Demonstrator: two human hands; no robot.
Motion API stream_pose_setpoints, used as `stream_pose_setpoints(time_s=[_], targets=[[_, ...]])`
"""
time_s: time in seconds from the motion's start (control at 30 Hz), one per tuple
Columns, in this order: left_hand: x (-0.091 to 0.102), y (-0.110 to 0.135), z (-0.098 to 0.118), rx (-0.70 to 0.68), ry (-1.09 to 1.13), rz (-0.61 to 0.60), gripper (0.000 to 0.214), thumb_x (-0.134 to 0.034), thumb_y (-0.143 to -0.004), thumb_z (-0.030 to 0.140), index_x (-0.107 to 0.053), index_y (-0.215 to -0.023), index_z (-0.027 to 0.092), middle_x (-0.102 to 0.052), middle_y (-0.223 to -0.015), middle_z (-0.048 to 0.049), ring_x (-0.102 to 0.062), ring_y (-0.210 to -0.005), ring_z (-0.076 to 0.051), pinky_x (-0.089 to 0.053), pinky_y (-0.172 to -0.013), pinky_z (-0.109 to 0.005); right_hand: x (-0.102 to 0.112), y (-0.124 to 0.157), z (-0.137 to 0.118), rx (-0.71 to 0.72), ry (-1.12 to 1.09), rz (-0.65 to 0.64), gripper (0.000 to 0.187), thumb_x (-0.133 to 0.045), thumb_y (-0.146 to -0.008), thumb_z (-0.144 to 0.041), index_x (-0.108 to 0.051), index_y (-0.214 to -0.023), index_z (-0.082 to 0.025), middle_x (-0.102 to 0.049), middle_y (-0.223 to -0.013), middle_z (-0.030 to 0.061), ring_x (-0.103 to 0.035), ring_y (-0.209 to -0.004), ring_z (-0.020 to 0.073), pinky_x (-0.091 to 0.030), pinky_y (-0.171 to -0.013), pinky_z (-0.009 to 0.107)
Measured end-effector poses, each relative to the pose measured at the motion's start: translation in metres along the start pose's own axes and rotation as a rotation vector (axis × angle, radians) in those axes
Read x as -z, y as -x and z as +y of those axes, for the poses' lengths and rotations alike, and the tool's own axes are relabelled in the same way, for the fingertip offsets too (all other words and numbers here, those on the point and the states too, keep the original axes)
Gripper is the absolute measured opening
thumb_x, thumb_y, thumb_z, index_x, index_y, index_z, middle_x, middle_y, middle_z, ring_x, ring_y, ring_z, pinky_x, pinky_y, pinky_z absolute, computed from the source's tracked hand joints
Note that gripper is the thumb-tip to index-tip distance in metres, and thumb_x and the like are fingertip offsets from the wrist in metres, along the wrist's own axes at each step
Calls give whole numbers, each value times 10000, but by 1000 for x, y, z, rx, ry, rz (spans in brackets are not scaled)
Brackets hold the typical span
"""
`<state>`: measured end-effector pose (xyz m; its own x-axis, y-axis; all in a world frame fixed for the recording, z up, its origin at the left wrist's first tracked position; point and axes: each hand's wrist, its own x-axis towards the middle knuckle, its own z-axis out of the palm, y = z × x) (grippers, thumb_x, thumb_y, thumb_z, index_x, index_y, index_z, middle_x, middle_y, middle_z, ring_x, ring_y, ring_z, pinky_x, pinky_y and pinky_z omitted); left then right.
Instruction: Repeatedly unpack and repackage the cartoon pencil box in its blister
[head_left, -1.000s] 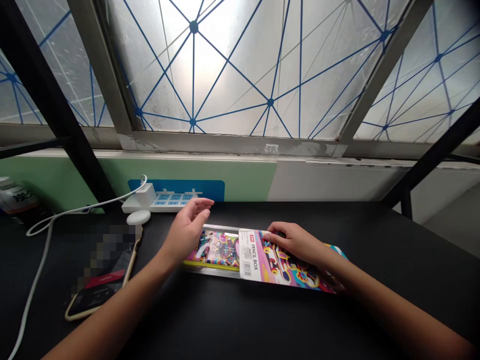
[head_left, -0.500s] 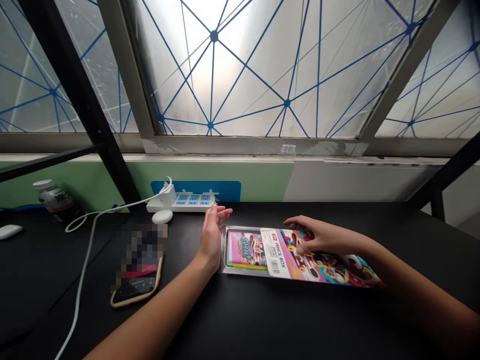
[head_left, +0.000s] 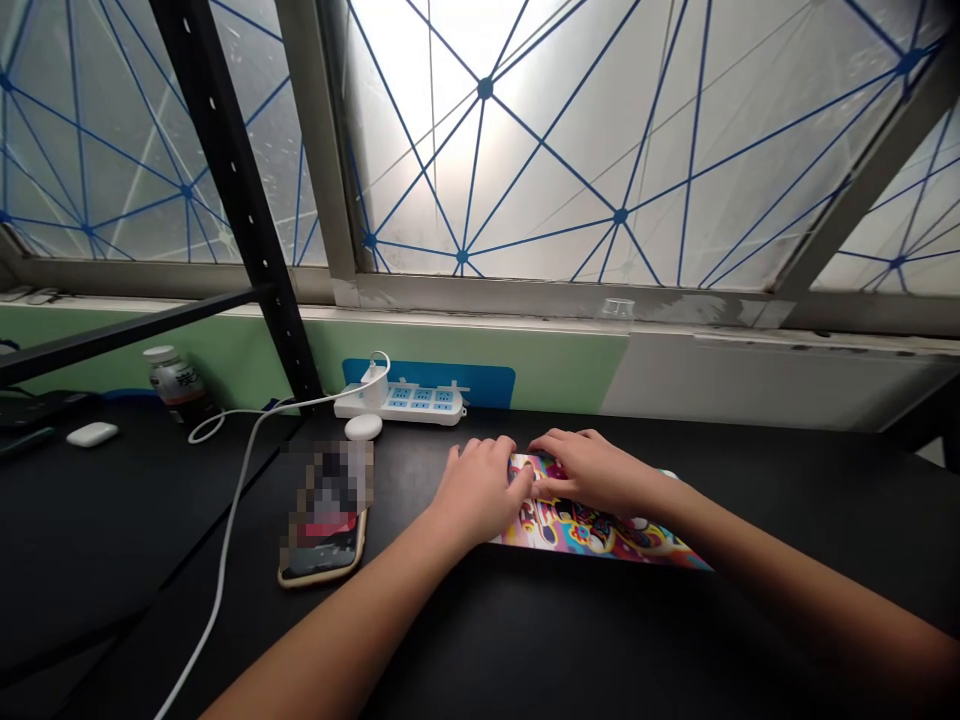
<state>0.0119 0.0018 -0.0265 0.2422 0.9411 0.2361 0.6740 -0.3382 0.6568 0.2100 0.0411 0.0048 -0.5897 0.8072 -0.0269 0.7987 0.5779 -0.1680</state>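
Observation:
A flat pencil box package [head_left: 592, 530] with a bright cartoon print lies on the black table. My left hand [head_left: 480, 490] covers its left end, fingers curled over the far side and thumb bent inward on the print. Just beside it, my right hand [head_left: 592, 470] grips the package from above, fingers at the far edge and thumb on the printed top. The two thumbs almost meet. Beneath my left hand, the clear plastic end and the white label are hidden.
Left of my hands lies a phone [head_left: 322, 555] with a blurred screen. Behind it are a round white case [head_left: 364, 428] and a power strip [head_left: 420, 403] with a plugged-in charger. A white cable [head_left: 232, 530] runs down the left; a bottle [head_left: 176, 385] stands farther left.
My left hand has moved from beside the package's left end onto it, covering the label and clear plastic. My right hand has shifted slightly left. The view has turned a little left.

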Motion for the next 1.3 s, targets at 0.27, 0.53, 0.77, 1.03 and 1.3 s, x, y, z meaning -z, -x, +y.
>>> stream_pose_setpoints(time_s=[0.27, 0.53, 0.77, 1.03, 1.3], targets=[[18, -10, -13, 87, -211, -31, 388, -426, -963, 333, -503, -1312, 185, -626, -1280, -147, -558, -1185, -301, -455, -930, -398, 5, 55, 63, -257, -213, 24, 650, -596, -806, -699, -628, -1231, -208, -654, -1284, 113, -614, -1150, 325, -473, -986, 413], [25, -13, -15, 181, -239, -119, 288, -446, -976, 385, -534, -1178, 200, -675, -1199, -145, -646, -1078, -304, -479, -818, -360, 6, 61, 79, -293, -462, -91, 517, -624, -800, -673, -678, -1073, -238, -734, -1075, 56, -681, -961, 272, -532, -755, 310], [28, -17, -19, 218, -187, -179, 314, -475, -970, 409, -500, -1223, 225, -703, -1132, -95, -684, -1002, -237, -497, -727, -274, 8, 61, 77, -234, -637, -148, 523, -645, -786, -657, -672, -1038, -200, -725, -953, 58, -663, -838, 236, -486, -639, 275], [19, -8, -5, 196, -255, -142, 312, -350, -1008, 350, -519, -1242, 230, -605, -1256, -103, -655, -1057, -227, -491, -832, -293, 0, 55, 73, -377, -487, -43, 462, -739, -692, -627, -685, -876, -206, -703, -772, 24, -635, -705, 199, -428, -561, 265], [20, -10, -6, 102, -425, -85, 287, -406, -998, 412, -618, -1034, 222, -637, -1054, -93, -611, -1008, -276, -477, -793, -352, -6, 51, 55, -382, -384, 115, 418, -671, -777, -610, -652, -923, -219, -708, -895, 47, -660, -774, 220, -479, -624, 294]])
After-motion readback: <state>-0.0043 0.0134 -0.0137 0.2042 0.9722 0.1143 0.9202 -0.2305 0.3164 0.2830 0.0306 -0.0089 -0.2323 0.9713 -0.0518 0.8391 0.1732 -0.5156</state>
